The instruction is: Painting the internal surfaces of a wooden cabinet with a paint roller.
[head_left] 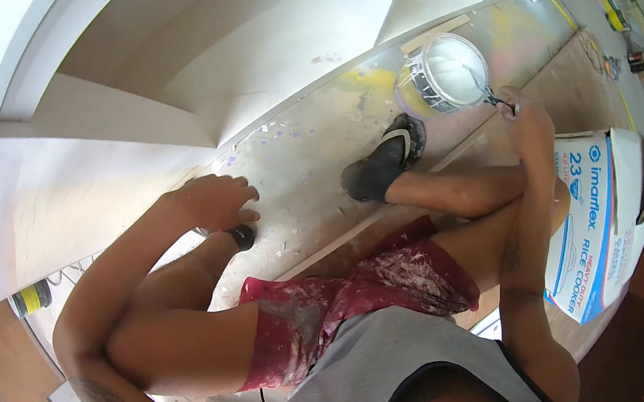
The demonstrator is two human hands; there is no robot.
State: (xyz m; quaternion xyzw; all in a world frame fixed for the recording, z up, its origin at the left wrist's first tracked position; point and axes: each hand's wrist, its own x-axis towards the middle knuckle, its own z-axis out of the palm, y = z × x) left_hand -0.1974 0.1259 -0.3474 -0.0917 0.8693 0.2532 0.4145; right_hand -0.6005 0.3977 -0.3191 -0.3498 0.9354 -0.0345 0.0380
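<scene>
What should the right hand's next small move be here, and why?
Probably draw the dark-handled tool up against the pail's rim to shed excess: the right hand grips it, its far end reaches over the white contents, and white drips streak the pail's outside.

Left hand (fingers half-curled) hangs; right hand grips.

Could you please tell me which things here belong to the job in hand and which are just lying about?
Seemingly in use:
Dark slim tool, kind unclear, in the right hand
Bucket of white liquid, beside that hand
Perhaps the white panelled unit ahead

Seemingly lying about:
Printed cardboard box, at the right
Yellow-and-black item, far left
</scene>
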